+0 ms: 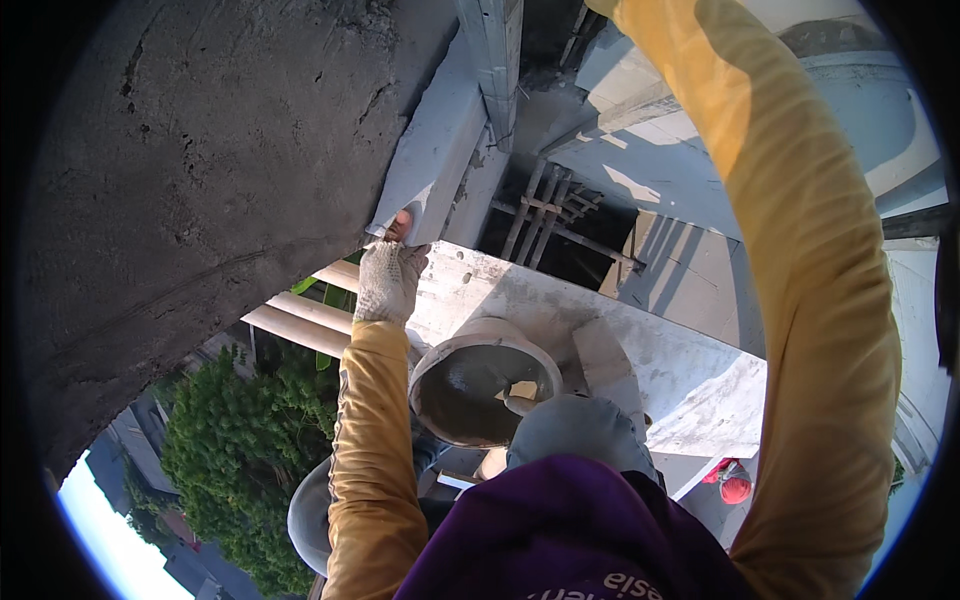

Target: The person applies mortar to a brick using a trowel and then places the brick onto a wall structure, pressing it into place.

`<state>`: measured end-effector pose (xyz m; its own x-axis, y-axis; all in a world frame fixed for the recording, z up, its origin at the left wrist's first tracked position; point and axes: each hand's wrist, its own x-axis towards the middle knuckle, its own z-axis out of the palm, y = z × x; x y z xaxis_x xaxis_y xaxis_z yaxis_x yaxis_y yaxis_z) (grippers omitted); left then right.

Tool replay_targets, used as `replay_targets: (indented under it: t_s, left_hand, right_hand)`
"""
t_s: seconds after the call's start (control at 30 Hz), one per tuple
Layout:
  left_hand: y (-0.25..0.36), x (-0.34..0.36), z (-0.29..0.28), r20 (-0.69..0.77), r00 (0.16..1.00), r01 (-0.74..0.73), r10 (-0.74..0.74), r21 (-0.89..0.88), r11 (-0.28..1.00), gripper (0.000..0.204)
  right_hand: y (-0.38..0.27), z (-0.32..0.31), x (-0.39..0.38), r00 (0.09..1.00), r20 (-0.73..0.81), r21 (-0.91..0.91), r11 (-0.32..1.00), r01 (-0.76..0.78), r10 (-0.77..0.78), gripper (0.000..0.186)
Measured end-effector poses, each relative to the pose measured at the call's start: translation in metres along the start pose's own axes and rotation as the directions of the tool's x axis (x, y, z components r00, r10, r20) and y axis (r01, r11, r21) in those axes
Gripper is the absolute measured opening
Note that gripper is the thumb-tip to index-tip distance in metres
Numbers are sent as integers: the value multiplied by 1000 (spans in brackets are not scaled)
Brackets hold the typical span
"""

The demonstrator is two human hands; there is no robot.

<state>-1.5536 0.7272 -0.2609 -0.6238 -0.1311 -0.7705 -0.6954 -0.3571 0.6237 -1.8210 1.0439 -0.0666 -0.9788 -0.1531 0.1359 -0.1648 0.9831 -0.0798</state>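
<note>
Rough grey plaster [220, 130] is bordered on its right by a pale beam [430, 150], at whose lower end the gloved left hand [388, 285] is placed; whether its fingers are apart or clamped cannot be told. The right hand is cut off above. A bucket [490, 330] of grey mix [465, 375] is seen against a pale ledge [700, 390], below the left hand and to its right.

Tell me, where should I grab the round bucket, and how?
Probably hold the bucket by its far rim, reaching down from above: its open mouth faces up, giving fingers an edge to curl over. A knee crowds the near right side, and grey mush sits inside.
</note>
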Motion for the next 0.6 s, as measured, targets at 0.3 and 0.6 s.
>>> replay_targets:
  t_s: [0.3, 0.6]
  left_hand:
    - [2, 1, 0, 80, 993, -96, 86, 132, 987, 59]
    - [-31, 39, -31, 33, 994, -103, 100, 111, 989, 52]
  right_hand:
    - [20, 34, 28, 946, -53, -153, 939, 308, -319, 28]
    - [24, 31, 41, 948, -92, -59, 952, 299, -304, 27]
